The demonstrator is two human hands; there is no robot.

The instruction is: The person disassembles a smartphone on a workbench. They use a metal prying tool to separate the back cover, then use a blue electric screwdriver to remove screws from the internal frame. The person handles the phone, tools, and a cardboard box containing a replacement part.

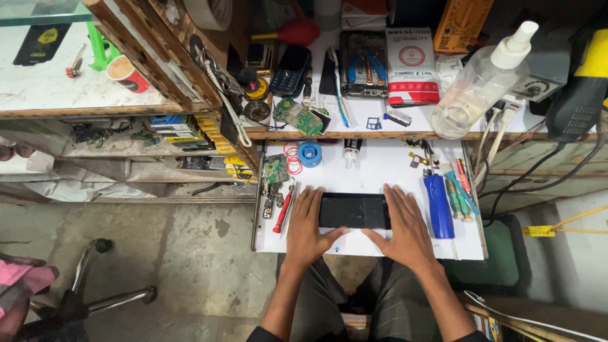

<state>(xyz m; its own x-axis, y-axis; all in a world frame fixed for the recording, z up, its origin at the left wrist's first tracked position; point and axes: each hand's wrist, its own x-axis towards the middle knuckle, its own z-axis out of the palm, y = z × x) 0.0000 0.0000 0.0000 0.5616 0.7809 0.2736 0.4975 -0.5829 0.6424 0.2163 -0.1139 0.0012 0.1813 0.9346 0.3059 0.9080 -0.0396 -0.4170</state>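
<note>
A black phone (353, 211) lay flat, screen up, near the front edge of a white pull-out surface (380, 168), with a hand at each short end. The left hand (308, 225) lay spread and flat with its fingers against the phone's left end and its thumb reaching under the near edge; the right hand (405, 226) mirrored it at the right end, fingers straight, thumb tucked toward the near edge. Both hands were open and pressed against the phone rather than curled around it. Just left of the left hand lay a red-handled screwdriver (283, 209), and farther left some small metal parts (271, 193). Just right of the right hand stood a blue tool case (438, 206) with several thin drivers (459, 190) beside it. At the far side of the surface sat a blue roll of tape (310, 154) and red rings (292, 158). On the shelf beyond lay a green circuit board (296, 116) and a clear spray bottle (482, 82)
</note>
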